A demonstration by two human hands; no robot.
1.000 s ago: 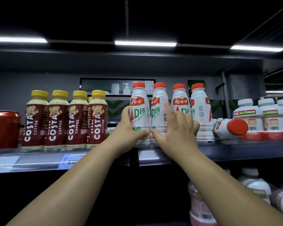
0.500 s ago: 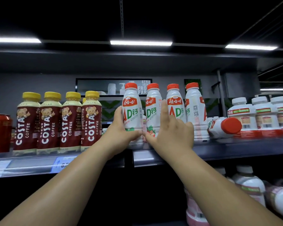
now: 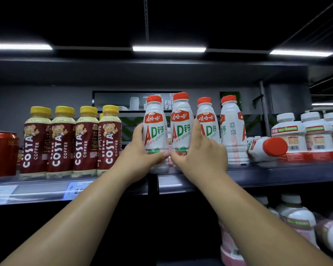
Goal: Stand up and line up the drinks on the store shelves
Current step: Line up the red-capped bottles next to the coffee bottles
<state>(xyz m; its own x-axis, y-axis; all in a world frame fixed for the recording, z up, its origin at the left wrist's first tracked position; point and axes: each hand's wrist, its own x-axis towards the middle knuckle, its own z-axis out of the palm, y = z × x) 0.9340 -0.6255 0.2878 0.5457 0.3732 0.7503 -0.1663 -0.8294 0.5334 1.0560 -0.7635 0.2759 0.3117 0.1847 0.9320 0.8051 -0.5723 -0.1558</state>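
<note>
Gripping two upright AD bottles (image 3: 155, 131), both hands (image 3: 140, 153)

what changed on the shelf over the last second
The left hand turned the first white bottle and the right hand turned the second white bottle, so both labels now face front. Both hands kept their grip. The coffee bottles and the tipped bottle stayed put.

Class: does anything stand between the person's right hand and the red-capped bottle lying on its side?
Yes. The left hand grips the first AD bottle, the right hand the second AD bottle. Between the right hand and the toppled bottle stand the third AD bottle and the fourth AD bottle, both upright.
</note>
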